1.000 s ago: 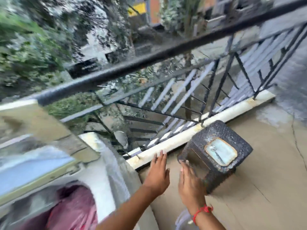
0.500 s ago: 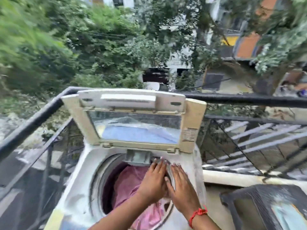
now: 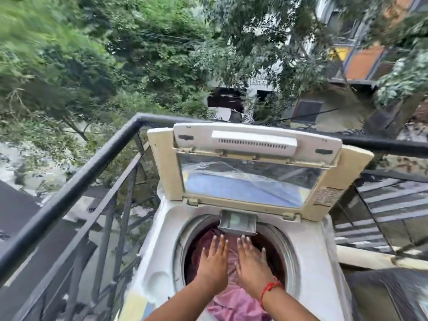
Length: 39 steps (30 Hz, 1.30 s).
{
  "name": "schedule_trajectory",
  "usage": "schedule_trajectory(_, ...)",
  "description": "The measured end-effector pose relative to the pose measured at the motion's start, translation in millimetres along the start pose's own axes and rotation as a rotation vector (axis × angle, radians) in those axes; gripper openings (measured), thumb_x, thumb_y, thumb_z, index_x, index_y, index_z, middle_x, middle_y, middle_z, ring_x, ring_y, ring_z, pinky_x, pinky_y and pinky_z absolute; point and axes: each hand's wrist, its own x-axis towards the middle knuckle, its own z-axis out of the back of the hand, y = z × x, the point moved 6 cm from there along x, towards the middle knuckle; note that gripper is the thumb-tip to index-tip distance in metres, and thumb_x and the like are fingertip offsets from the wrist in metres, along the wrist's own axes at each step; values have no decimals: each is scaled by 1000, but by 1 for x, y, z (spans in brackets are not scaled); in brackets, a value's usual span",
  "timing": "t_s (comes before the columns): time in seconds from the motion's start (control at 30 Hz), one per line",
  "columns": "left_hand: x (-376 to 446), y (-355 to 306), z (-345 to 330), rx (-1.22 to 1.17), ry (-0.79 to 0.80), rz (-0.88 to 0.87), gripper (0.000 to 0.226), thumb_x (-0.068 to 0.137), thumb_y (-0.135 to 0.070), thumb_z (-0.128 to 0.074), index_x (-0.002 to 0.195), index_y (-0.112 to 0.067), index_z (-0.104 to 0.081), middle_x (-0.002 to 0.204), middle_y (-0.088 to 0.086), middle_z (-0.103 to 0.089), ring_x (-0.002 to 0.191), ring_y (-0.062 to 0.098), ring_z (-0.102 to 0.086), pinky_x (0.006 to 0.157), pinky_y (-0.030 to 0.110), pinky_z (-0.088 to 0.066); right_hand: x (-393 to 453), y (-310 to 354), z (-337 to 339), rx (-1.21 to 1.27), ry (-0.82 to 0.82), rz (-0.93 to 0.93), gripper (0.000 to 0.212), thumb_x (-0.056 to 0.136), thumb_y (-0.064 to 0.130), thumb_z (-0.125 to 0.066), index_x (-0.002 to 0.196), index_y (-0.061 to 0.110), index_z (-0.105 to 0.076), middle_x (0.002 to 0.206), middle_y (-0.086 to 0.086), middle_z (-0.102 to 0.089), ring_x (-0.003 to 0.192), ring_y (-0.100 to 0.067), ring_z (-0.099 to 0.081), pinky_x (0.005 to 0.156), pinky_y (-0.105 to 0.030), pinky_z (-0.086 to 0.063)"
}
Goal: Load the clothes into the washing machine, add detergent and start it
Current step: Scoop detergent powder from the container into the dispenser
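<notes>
A white top-loading washing machine (image 3: 159,269) stands in the balcony corner with its lid (image 3: 257,167) raised upright. Pink clothes (image 3: 234,302) fill the round drum. A small grey detergent drawer (image 3: 238,222) juts out at the drum's back rim. My left hand (image 3: 214,262) and my right hand (image 3: 251,262) hover side by side, flat and palm down, over the clothes, fingers spread and pointing toward the drawer. Neither hand holds anything. A red thread circles my right wrist.
A black metal railing (image 3: 76,181) runs along the left and behind the machine. A dark woven stool (image 3: 389,293) sits at the lower right on the balcony floor. Trees and buildings lie beyond the railing.
The view swung left from the stool and floor to face the machine. Both hands moved from above the floor to over the drum and spread flat above the clothes.
</notes>
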Motion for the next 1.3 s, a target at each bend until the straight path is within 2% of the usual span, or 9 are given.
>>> schedule_trajectory(0.03,2,2,-1,17,14,-12,76,97,-26,-36,150,-10,15,159,6,22,146,26,22,119,54,-6,2,6,5,-14,17,-9,61,82,32,-34,130,0,-55,140,-13,-50,124,-25,-55,81,-64,-51)
schedule_trajectory(0.1,7,3,-6,52,54,-35,78,97,-27,-39,150,-10,16,159,6,23,146,26,22,119,54,-6,7,13,8,5,77,-7,63,93,28,-33,149,3,-16,156,-3,-4,146,-19,-16,107,-65,-26)
schedule_trajectory(0.17,11,5,-10,61,77,-49,80,96,-27,-40,150,-10,17,159,6,23,145,26,23,118,54,-6,14,14,2,0,115,-40,69,98,27,-32,150,8,10,157,1,19,147,-17,13,115,-57,-5)
schedule_trajectory(0.67,34,12,-11,46,124,-105,82,96,-24,-41,147,-10,22,157,6,28,143,28,27,118,54,-15,30,23,-9,1,85,-134,67,97,18,-28,149,11,14,160,-8,16,147,-22,18,114,-61,3)
schedule_trajectory(0.83,45,8,-7,78,83,-104,83,96,-33,-38,147,-8,23,157,10,27,141,30,30,116,53,-22,35,21,1,-2,26,-120,67,96,15,-26,141,15,24,149,0,29,143,-18,25,110,-64,11)
schedule_trajectory(1.07,53,5,-3,50,73,-81,85,96,-37,-39,146,-8,24,153,11,33,142,31,30,115,54,-23,47,13,-4,5,-95,-80,70,91,22,-37,150,12,-1,160,-4,0,145,-20,10,100,-56,29)
schedule_trajectory(1.17,52,3,-3,30,60,-72,88,95,-35,-42,144,-8,27,144,8,41,141,30,31,115,53,-25,46,12,-4,-4,-85,-55,72,90,18,-39,145,12,7,157,-3,7,144,-20,10,93,-53,37)
schedule_trajectory(1.23,53,1,-4,38,55,-70,90,94,-35,-43,143,-8,28,146,10,40,140,31,32,115,53,-25,44,9,-1,14,-49,-68,80,79,17,-56,145,9,-11,157,-7,-19,145,-22,-13,103,-60,23)
schedule_trajectory(1.3,54,-2,-7,41,52,-71,89,95,-33,-41,140,-7,31,148,14,38,140,33,32,115,53,-26,43,3,-10,-24,-67,-56,74,71,16,-55,140,5,-34,146,-10,-45,138,-23,-35,107,-66,1)
